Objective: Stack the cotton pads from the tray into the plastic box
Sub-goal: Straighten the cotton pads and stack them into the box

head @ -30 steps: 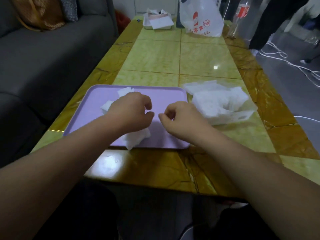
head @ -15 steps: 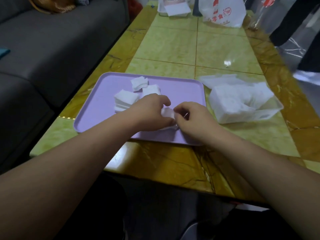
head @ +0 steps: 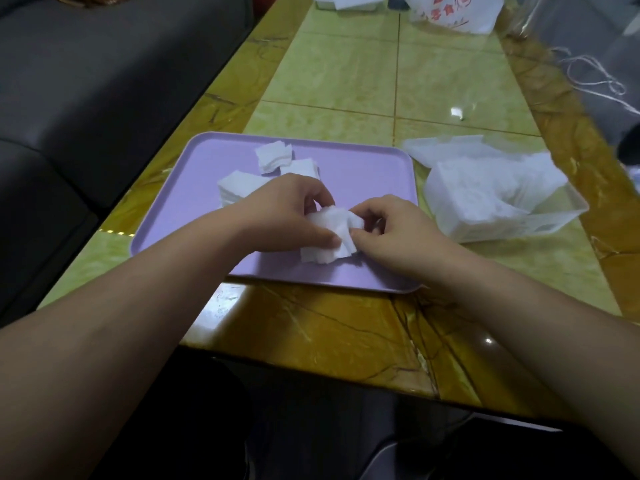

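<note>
left hand [head: 291, 216] + right hand [head: 391, 230] both pinch one bunch of cotton pads [head: 329, 237] over near half of purple tray [head: 363, 168] | loose pads [head: 273, 157] at tray's far-left | plastic box [head: 540, 226] right of tray on counter [head: 346, 81], holds white pads

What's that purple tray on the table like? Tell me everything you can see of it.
The tray is a lilac rectangle with rounded corners and a low raised rim, matte like plastic. It lies flat on the yellow-green table, near its front edge, with the plastic box just to its right. A few loose cotton pads lie on its far left part. Over its near middle the left hand and right hand pinch a bunch of pads.
</note>
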{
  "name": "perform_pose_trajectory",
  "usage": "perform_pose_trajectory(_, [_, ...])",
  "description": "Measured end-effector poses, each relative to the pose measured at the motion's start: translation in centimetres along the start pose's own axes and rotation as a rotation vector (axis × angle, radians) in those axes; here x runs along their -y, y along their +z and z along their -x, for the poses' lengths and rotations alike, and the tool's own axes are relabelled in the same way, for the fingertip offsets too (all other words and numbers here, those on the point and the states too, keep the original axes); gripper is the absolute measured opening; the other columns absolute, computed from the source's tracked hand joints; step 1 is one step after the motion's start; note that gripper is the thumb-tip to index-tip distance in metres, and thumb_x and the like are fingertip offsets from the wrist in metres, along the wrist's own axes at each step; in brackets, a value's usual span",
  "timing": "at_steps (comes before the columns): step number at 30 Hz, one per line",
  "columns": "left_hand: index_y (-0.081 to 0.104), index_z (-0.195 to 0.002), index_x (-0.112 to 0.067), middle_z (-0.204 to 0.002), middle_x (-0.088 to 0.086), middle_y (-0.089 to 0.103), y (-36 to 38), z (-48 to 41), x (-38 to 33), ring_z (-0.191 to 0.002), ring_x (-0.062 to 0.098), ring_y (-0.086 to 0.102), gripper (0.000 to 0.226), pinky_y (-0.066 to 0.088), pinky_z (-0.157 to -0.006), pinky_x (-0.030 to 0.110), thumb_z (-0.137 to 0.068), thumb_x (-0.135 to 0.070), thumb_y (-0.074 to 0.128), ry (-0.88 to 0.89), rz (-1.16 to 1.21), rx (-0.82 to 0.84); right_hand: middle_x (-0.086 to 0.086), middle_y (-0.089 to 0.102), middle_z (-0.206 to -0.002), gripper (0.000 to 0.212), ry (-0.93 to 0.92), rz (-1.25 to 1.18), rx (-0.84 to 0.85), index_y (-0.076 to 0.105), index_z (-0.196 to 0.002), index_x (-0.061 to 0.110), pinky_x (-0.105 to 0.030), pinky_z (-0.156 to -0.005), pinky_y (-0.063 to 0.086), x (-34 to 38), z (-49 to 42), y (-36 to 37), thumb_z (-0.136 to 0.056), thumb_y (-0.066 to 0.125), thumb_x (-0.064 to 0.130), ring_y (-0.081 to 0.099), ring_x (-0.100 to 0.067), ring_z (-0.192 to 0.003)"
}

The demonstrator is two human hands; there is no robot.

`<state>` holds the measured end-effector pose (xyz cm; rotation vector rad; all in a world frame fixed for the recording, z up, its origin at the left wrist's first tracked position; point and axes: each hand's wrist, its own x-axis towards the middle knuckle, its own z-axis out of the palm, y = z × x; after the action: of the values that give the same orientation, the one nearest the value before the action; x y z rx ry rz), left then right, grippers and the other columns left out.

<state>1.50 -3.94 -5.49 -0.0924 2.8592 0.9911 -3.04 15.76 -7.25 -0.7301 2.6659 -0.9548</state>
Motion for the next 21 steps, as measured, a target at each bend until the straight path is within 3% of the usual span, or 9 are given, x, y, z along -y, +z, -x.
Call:
perform_pose_trajectory(4, [0.067,-0.117,-0.031,-0.083,-0.011,0.059,0.2,0.1,0.2,-0.066,-0.001,0.053,0.047,0.043,-0.058,0.016,-0.074,-0.031,0.088,0.053,0.057,-0.013,0.01,0.06,-0.087,0.016,0.042,-0.06,-0.008,0.066,-0.1,0.02,-0.019,-0.063,0.042,-0.3,-0.1,0.3,-0.086,0.071,0.026,0.056,-0.003,-0.073])
perform_pose_trajectory(8, [0.064,-0.127,-0.034,-0.102,-0.012,0.064,0.2,0.3,0.1,-0.089,0.006,0.064,0.054,0.053,-0.075,0.021,-0.078,-0.023,0.084,0.073,0.134,-0.01,0.008,0.064,-0.078,0.014,0.043,-0.2,-0.049,0.063,-0.096,0.017,-0.016,-0.06,0.041,-0.7,0.1,0.5,-0.086,0.072,0.02,0.055,-0.004,-0.065])
perform_pose_trajectory(12, [0.067,-0.124,-0.035,-0.105,-0.013,0.064,-0.6,0.6,-0.1,-0.092,0.006,0.064,0.047,0.053,-0.075,0.02,-0.083,-0.013,0.07,0.027,0.127,-0.013,-0.005,0.072,-0.092,0.026,0.079,-0.362,-0.069,0.064,-0.116,0.019,-0.02,-0.069,0.05,-1.0,0.1,0.5,-0.091,0.071,0.016,0.063,-0.012,-0.075])
perform_pose_trajectory(14, [0.068,-0.123,-0.034,-0.108,-0.014,0.064,-1.0,0.7,0.1,-0.092,0.001,0.062,0.046,0.05,-0.072,0.015,-0.084,-0.011,0.062,-0.009,0.089,-0.022,0.003,0.072,-0.101,0.03,0.075,-0.321,-0.104,0.066,-0.122,0.023,-0.016,-0.071,0.05,-1.0,0.0,0.4,-0.093,0.07,0.018,0.067,-0.008,-0.084])
perform_pose_trajectory(17, [0.067,-0.128,-0.029,-0.117,-0.011,0.063,-1.0,0.7,0.3,-0.098,0.005,0.062,0.05,0.045,-0.074,0.009,-0.085,-0.006,0.057,-0.011,0.072,-0.018,0.008,0.074,-0.091,0.018,0.073,-0.35,-0.149,0.073,-0.107,0.025,-0.015,-0.064,0.049,-1.1,0.0,0.4,-0.094,0.064,0.017,0.065,-0.003,-0.075])
perform_pose_trajectory(19, [0.066,-0.129,-0.024,-0.117,-0.009,0.067,-0.9,0.6,0.2,-0.108,0.007,0.063,0.049,0.046,-0.081,0.009,-0.084,-0.006,0.061,0.01,0.126,-0.054,0.007,0.072,-0.082,0.016,0.065,-0.374,-0.158,0.075,-0.1,0.024,-0.017,-0.061,0.047,-1.0,0.0,0.4,-0.092,0.064,0.016,0.06,-0.004,-0.068])
perform_pose_trajectory(21, [0.068,-0.126,-0.025,-0.111,-0.013,0.07,-0.7,0.4,0.1,-0.109,0.001,0.063,0.043,0.047,-0.085,0.01,-0.085,-0.015,0.071,0.056,0.166,-0.085,0.008,0.072,-0.087,0.017,0.021,-0.394,-0.169,0.075,-0.099,0.024,-0.017,-0.065,0.048,-0.9,0.1,0.4,-0.092,0.064,0.013,0.061,-0.004,-0.073])
